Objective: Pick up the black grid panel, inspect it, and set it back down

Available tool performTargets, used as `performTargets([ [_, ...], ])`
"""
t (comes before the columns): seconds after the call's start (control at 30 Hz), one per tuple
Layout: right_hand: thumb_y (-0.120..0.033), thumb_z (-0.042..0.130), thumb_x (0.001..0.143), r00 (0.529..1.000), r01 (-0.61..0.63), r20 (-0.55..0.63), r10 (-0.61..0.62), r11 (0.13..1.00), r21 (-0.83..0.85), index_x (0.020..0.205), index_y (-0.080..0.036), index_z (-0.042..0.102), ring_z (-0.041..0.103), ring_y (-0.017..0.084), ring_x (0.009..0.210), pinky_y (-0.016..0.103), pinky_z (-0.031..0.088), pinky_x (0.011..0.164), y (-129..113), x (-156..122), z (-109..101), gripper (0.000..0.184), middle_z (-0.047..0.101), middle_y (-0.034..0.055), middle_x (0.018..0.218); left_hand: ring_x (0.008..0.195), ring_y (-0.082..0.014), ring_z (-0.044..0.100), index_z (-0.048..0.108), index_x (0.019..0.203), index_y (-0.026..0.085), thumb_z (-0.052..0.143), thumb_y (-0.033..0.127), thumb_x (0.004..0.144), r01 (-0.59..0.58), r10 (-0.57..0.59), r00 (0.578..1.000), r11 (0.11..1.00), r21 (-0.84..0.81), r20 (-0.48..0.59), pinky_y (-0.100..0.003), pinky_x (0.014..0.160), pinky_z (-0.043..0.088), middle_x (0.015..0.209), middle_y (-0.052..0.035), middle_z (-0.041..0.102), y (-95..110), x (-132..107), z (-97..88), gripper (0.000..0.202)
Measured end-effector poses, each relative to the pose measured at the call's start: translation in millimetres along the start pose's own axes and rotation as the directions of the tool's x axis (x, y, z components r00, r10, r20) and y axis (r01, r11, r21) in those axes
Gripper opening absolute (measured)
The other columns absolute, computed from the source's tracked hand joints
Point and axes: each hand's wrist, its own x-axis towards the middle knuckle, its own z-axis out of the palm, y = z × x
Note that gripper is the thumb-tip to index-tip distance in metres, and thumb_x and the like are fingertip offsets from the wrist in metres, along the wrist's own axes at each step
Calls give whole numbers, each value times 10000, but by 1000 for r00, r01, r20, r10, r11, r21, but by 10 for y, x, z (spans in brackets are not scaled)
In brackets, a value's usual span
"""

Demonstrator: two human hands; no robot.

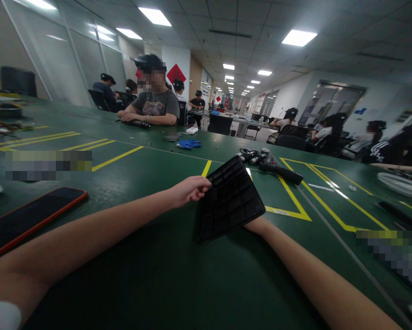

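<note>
A black plastic tray (230,198) with a grid of shallow compartments is held tilted above the green table. My left hand (192,189) is closed on its left edge, thumb and fingers pinching the rim. Behind the tray's lower right part is my right hand (255,225); only the wrist and a bit of the hand show. Its fingers are hidden by the tray, so I cannot tell their grip.
On the green table (151,279), yellow tape (295,214) marks out rectangles. A phone with an orange edge (37,215) lies left. Dark cylindrical parts with cables (254,156) and a blue glove (189,144) lie beyond the tray. A person (154,103) sits across the table.
</note>
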Motion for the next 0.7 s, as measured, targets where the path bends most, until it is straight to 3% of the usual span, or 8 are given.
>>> performTargets([
  [0.07,-450,385,848,1000,-14,-4,14,1000,9,1306,-170,416,385,216,1262,379,297,1076,22,-7,1,538,427,92,1364,553,-77,389,494,933,152,660,334,648,-132,123,991,945,300,49,-185,463,266,651,46,409,-30,-3,-5,377],
  [0.13,-466,397,842,1000,-18,11,18,1000,21,1307,-184,410,405,214,1248,385,311,1069,52,-24,5,545,435,89,1359,595,-92,408,506,1034,158,688,382,623,-226,195,974,817,530,116,-205,517,313,663,48,406,-59,-10,-10,502],
  [0.23,-472,426,829,1000,-22,9,22,999,23,1293,-210,423,451,207,1211,394,347,1047,99,-51,23,532,483,82,1320,628,-112,439,526,1051,157,633,442,671,-309,280,946,620,721,165,-230,556,346,710,23,448,-87,-41,13,487],
  [0.37,-422,470,820,998,-31,-53,32,999,20,1284,-266,418,425,196,1227,413,333,1050,174,-41,31,492,453,40,1347,723,-152,503,567,935,146,608,424,686,-363,449,874,353,862,185,-260,629,396,815,-33,548,-51,-58,58,375],
  [0.43,-380,527,789,993,-75,-92,75,997,5,1252,-252,451,443,213,1203,426,343,1031,248,-12,-28,486,488,53,1311,769,-167,532,577,923,146,593,425,690,-294,495,861,292,910,119,-264,665,416,870,-49,583,12,-11,-4,363],
  [0.53,-324,584,740,933,-336,-171,316,936,-102,1161,-178,519,538,243,1054,429,423,922,427,-2,-263,450,593,93,1136,819,-203,565,595,933,145,545,479,704,-77,521,849,297,952,-93,-280,678,432,920,-74,611,141,122,-314,408],
  [0.6,-308,576,737,840,-534,-257,477,809,-244,1097,-141,553,563,250,981,402,442,870,574,-49,-494,398,612,113,1059,843,-223,579,614,897,161,509,530,712,130,501,824,286,949,-264,-286,674,437,932,-76,624,213,208,-647,426],
  [0.7,-340,548,759,719,-694,-401,567,564,-447,1104,-114,552,546,273,1011,376,414,880,780,-195,-818,413,600,148,1073,877,-281,583,626,817,146,500,588,693,405,438,768,233,884,-467,-333,700,446,916,-110,635,238,264,-1186,475],
])
